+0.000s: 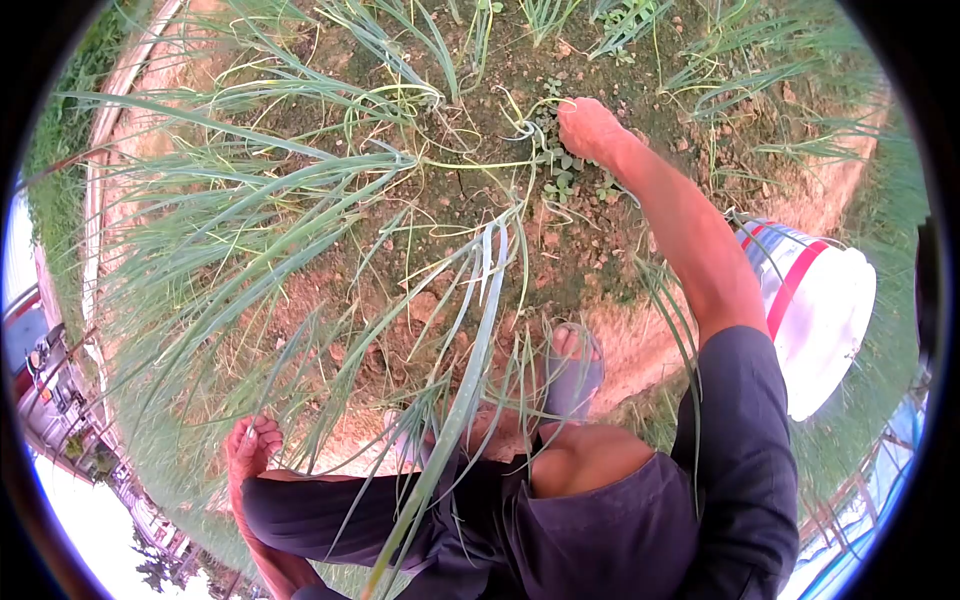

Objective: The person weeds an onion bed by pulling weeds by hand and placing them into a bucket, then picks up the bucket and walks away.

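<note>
My right hand [590, 130] reaches down to the soil at the upper middle, its fingers closed beside small leafy weeds [562, 165]. What its fingertips hold, if anything, is hidden. Long green onion-like plants [300, 185] spread over the left and middle of the bed, some leaning toward my knees. My left hand [253, 440] is at the lower left beside my knee, its fingers curled in, with nothing visible in them.
A white bucket [820, 310] with a red stripe lies at the right, near my right arm. My sandalled foot [573, 375] rests on bare soil [640, 345]. More green plants [750, 75] grow at the upper right. A pale border strip [97, 210] runs along the left.
</note>
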Demonstrator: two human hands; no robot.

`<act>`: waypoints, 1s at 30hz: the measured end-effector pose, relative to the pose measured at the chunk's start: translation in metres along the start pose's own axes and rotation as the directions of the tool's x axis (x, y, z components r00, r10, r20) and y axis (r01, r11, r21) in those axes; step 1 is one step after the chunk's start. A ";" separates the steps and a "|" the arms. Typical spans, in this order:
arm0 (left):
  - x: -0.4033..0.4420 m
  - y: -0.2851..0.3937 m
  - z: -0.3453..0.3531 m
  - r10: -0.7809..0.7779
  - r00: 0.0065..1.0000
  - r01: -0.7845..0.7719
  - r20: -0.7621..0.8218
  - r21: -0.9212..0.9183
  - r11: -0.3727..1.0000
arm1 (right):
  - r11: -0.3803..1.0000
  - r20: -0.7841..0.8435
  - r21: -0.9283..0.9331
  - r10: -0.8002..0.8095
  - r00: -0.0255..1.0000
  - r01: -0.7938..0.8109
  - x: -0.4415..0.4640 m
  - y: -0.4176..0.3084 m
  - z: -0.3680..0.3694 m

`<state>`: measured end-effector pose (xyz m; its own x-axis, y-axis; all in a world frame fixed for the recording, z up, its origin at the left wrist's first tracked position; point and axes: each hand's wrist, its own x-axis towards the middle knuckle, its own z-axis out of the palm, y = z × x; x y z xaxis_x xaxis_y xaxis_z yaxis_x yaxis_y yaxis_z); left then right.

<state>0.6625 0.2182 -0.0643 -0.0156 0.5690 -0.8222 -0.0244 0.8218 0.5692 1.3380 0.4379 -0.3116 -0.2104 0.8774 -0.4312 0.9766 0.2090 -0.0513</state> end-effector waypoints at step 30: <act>0.006 0.004 0.011 0.000 0.999 0.003 -0.044 0.062 0.998 | 0.987 -0.138 0.155 0.067 0.988 -0.045 0.007 -0.027 -0.006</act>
<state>0.6734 0.2254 -0.0666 -0.0597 0.5669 -0.8216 0.0371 0.8238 0.5657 1.3097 0.4404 -0.3078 -0.1491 0.9405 -0.3053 0.9802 0.0999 -0.1711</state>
